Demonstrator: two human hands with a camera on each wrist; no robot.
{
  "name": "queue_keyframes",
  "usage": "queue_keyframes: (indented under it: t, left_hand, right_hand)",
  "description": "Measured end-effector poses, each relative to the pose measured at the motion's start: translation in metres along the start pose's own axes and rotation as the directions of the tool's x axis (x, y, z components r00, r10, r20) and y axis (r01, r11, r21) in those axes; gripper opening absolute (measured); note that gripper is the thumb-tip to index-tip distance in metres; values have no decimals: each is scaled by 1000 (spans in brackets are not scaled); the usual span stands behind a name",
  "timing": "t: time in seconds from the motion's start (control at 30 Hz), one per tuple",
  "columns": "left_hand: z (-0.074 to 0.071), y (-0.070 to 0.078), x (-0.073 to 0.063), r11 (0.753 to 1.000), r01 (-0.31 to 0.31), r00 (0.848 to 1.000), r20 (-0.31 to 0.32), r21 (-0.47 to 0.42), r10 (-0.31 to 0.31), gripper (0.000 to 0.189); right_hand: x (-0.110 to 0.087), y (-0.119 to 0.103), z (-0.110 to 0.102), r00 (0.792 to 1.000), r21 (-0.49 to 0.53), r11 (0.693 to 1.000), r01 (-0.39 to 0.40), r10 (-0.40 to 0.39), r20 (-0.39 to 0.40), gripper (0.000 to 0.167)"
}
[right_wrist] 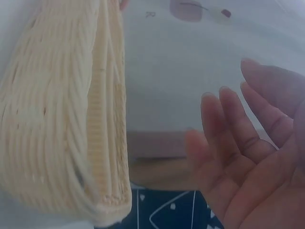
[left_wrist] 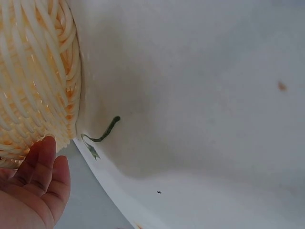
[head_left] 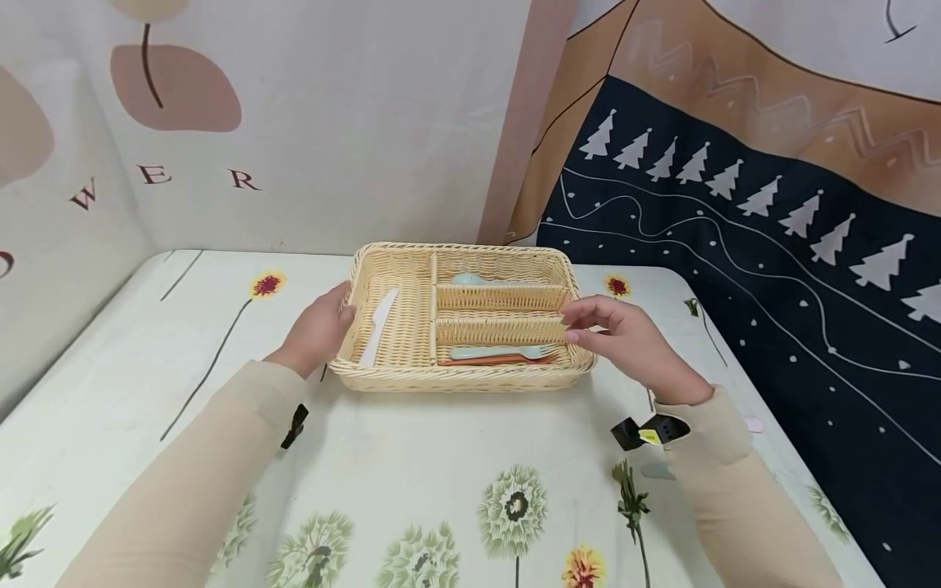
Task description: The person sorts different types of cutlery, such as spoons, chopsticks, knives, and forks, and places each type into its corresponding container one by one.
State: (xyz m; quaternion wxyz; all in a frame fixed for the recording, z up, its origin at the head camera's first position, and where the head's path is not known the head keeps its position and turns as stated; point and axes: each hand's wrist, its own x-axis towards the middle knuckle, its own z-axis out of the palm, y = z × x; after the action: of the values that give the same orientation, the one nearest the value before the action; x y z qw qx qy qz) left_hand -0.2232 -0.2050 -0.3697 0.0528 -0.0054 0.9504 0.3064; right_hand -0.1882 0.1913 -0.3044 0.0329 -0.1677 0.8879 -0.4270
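A cream woven basket (head_left: 456, 380) with divided compartments lies between the two hands. Its wide left compartment holds a white knife (head_left: 378, 327). A light blue fork (head_left: 503, 352) lies beside an orange-brown utensil (head_left: 488, 360) in the front right compartment. In the back right one, a pale blue spoon (head_left: 470, 279) is partly hidden. My left hand (head_left: 314, 331) is against the basket's left end, relaxed fingers at the outer wall in the left wrist view; its thumb side meets the rim. My right hand (head_left: 625, 336) hovers by the right rim, fingers spread and holding nothing.
A flower-printed white cloth (head_left: 412, 457) covers the table. Near the right sleeve lie a pale blue-grey piece (head_left: 657, 471) and a small pinkish piece (head_left: 753, 425), both partly hidden. Printed curtains (head_left: 367, 122) stand behind the table and along its right side.
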Motion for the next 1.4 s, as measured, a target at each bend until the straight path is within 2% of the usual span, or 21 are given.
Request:
queue_keyframes:
  t: [0.23,0.67,0.9,1.1,1.4]
  left_hand:
    - [0,-1,0,1000,-12,1000,5,7,12,56]
    - [1,1,1,1000,-6,1000,3,13,6,55]
    - [1,1,1,1000,1,1000,11,18,-1,56]
    - [0,1,0,1000,-7,1000,15,14,6,56]
    - [-1,-1,1,1000,-12,1000,11,19,11,56]
  right_hand:
    - [-14,15,-15,999,-25,1000,-17,16,-50,25]
    - [-39,61,-38,991,-144,987,-64,46,-124,28]
    - [-52,86,-49,995,-197,976,-91,80,-65,30]
    - [-61,99,-57,993,-190,975,-118,120,-1,33]
    - [-69,116,-62,986,-280,949,-146,162,34,32]
